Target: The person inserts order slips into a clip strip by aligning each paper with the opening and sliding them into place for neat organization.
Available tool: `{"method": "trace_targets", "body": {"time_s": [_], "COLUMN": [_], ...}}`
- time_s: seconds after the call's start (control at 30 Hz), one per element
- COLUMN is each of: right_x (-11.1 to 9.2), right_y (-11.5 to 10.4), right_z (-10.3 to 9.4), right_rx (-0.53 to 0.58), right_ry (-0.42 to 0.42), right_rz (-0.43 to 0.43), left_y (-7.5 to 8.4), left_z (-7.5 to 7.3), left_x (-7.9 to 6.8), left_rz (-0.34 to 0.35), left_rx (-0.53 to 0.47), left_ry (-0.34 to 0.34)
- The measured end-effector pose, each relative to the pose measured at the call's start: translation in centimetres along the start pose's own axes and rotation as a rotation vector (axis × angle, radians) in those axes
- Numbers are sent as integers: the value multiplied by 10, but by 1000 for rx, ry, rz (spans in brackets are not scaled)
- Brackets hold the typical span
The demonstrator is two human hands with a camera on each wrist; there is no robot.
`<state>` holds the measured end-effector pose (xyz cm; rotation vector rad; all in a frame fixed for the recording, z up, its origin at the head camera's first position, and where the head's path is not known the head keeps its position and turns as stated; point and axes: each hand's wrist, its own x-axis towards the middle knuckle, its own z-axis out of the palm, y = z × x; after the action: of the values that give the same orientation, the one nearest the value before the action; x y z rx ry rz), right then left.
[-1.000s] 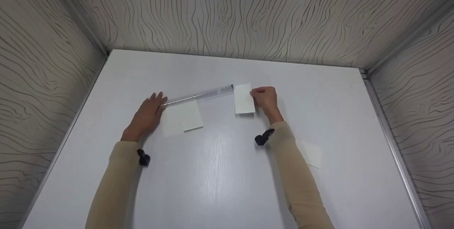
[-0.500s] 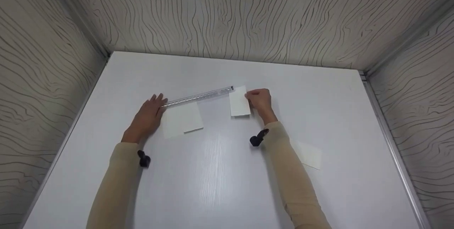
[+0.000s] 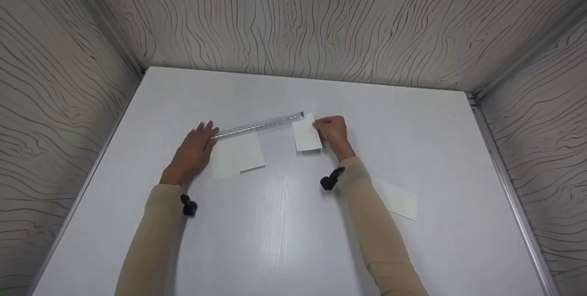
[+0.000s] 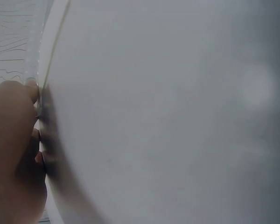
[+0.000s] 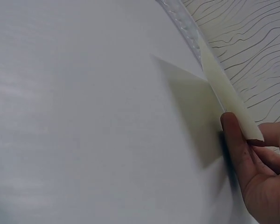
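A clear ruler [image 3: 257,125] lies slantwise on the white table. Its left end sits by the fingers of my left hand [image 3: 189,153], which rests flat there with the fingers stretched out. My right hand [image 3: 334,134] pinches the right edge of a small off-white piece of paper [image 3: 307,135] between thumb and fingers. In the right wrist view that paper [image 5: 224,93] is tilted up off the table and casts a shadow. Its top left corner meets the ruler's right end. Which of the two is on top there is hard to tell.
Below the ruler's left half lie pale pieces of paper [image 3: 250,154], one with a raised lower edge. Another pale sheet [image 3: 402,200] lies partly behind my right forearm. Wood-patterned walls [image 3: 293,21] rise behind and beside the table [image 3: 270,241].
My right hand has moved left and slightly towards me with the paper, bringing it from beside the ruler's right end to overlap it. The left hand has stayed in place.
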<state>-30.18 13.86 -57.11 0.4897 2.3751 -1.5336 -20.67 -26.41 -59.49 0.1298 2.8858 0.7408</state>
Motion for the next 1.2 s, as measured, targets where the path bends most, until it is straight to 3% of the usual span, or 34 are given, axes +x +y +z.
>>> {"method": "trace_targets", "body": {"time_s": [0.33,0.87,1.2], "right_x": [-3,-1,-3], "right_y": [-2,-9,-9], "right_z": [9,20,24], "right_rx": [49,32,28], "right_ry": [-50,-65,-51], "right_rz": [-2,53,-1], "left_y": [1,-1,0], "left_z": [-2,-1,-2], "left_x": [0,0,-2], "left_rz": [-2,15,18], "left_rx": [7,20,-9], "left_ry": [-15,-4,2]}}
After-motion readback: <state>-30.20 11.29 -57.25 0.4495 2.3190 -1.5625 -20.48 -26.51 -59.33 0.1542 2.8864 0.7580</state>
